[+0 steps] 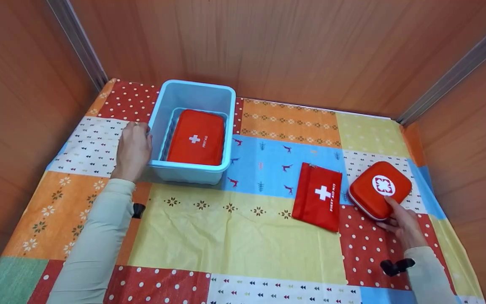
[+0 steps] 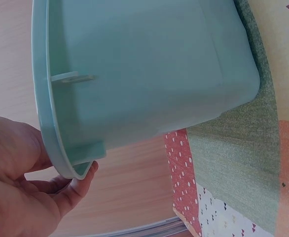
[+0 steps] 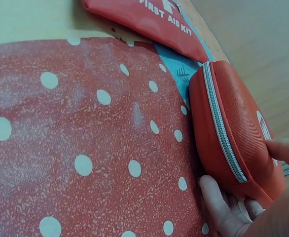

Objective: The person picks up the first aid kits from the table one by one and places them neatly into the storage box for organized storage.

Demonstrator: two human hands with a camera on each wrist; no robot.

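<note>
A light blue plastic bin (image 1: 190,174) stands at the back left, and my left hand (image 1: 134,145) grips its left rim, thumb on one side and fingers curled beneath the lip in the left wrist view (image 2: 46,187). Inside the bin lies a red first aid pouch (image 1: 196,145) with a white cross. At the right, my right hand (image 1: 405,223) pinches the near corner of a red hard-shell first aid case (image 1: 365,185), thumb on top and fingers below. Its silver zipper (image 3: 221,123) faces the right wrist camera.
A flat red first aid kit pouch (image 1: 314,207) lies left of the hard case. A patchwork-patterned cloth (image 1: 243,236) covers the table. Wooden panels (image 1: 293,50) wall in the back and both sides.
</note>
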